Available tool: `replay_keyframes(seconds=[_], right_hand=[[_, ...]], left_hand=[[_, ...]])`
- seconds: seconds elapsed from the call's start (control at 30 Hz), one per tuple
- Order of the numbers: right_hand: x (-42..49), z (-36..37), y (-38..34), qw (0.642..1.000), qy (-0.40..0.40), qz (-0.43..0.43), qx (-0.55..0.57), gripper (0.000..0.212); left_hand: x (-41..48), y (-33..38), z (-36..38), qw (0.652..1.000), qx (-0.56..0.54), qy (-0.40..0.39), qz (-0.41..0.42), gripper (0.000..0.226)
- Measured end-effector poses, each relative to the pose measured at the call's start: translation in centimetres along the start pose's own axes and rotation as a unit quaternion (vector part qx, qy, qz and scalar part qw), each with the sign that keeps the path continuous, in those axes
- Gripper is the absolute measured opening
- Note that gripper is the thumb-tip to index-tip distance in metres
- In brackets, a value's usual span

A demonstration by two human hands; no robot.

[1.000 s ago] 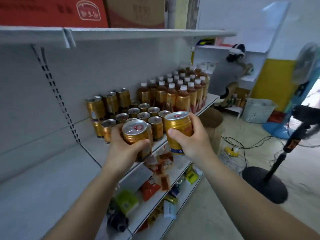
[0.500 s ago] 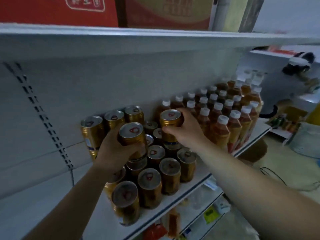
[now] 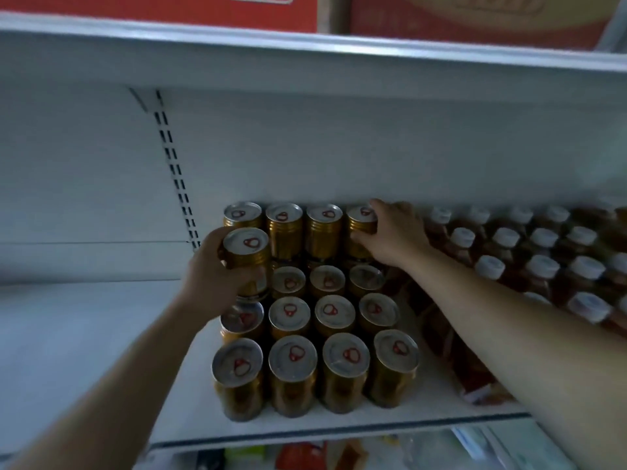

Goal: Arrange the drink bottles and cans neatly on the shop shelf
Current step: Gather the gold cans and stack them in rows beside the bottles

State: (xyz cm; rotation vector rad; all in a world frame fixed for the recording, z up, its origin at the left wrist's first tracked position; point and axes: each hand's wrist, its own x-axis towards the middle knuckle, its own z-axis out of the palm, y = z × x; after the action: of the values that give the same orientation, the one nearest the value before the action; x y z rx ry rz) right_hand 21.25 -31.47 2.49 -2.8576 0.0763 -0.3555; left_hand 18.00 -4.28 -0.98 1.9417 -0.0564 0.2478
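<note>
Several gold cans with silver lids (image 3: 293,371) stand in rows on the white shelf (image 3: 339,425); a raised row of cans (image 3: 284,225) runs along the back wall. My left hand (image 3: 210,276) grips one gold can (image 3: 247,247) held above the left column, in front of the raised row. My right hand (image 3: 395,232) is closed around the rightmost can of the back row (image 3: 361,220), which sits level with its neighbours. To the right stand several amber bottles with white caps (image 3: 539,266).
The shelf above (image 3: 305,49) hangs low over the cans and carries red cartons (image 3: 278,8). A slotted upright (image 3: 174,171) runs down the back wall. Bare shelf (image 3: 84,334) lies left of the cans. Packets (image 3: 302,456) fill the shelf below.
The view has closed in on the shelf. My right hand carried its can to the back and set it at the right end of the raised row. My left hand rose with its can.
</note>
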Motion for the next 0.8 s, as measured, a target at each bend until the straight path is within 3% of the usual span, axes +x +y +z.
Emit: replay_keyframes(seconds=[0.27,0.37,0.47,0.73,0.8], right_hand=[[1.3,1.1,0.9,0.99,-0.017,-0.044,-0.136,0.079],[1.2,1.4,0.5,0.989,-0.001,-0.081,-0.121,0.079],[0.8,1.8,0.1,0.989,-0.014,-0.113,-0.089,0.078],[1.2,0.8,-0.1,0.986,-0.06,-0.115,-0.1,0.077],[1.6,-0.1,-0.8,0.987,-0.049,-0.12,-0.097,0.082]], left_hand=[[0.8,-0.5,-1.0,1.0,-0.027,-0.006,-0.004,0.062],[1.0,-1.1,-1.2,0.997,-0.072,-0.029,-0.022,0.069],[0.6,-1.7,-1.3,0.995,-0.066,-0.073,-0.017,0.09],[0.1,-2.7,-0.7,0.993,0.013,-0.113,0.008,0.091],[0.3,-1.6,-1.1,0.993,-0.008,-0.115,-0.037,0.095]])
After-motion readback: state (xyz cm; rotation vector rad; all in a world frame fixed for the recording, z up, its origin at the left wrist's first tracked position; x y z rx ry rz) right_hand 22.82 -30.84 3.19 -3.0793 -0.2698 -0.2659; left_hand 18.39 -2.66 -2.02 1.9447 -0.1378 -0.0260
